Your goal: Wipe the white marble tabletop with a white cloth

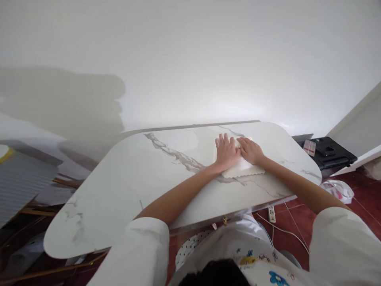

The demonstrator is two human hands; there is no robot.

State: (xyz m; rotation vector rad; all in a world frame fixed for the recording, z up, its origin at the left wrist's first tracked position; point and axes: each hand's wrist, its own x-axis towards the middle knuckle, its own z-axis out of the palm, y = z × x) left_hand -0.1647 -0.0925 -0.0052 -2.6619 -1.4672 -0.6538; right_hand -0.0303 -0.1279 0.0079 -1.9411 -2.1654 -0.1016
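A white cloth (244,170) with a scalloped near edge lies spread on the marble-patterned white table (166,180), right of its middle. My left hand (227,153) presses flat on the cloth's left part, fingers stretched and slightly apart, pointing to the wall. Beside it, my right hand (250,151) rests flat on the cloth's right part, its fingers pointing left towards the left hand. The thumb of my left hand nearly meets the right fingers, and whether they touch I cannot tell. Both hands hide much of the cloth.
The table's far edge runs along a white wall (190,63). A black case (331,153) stands off the right end, with a plastic bag (338,191) below it. A power strip (271,214) and its cord lie on the red floor. A grey ridged surface (25,182) is at left.
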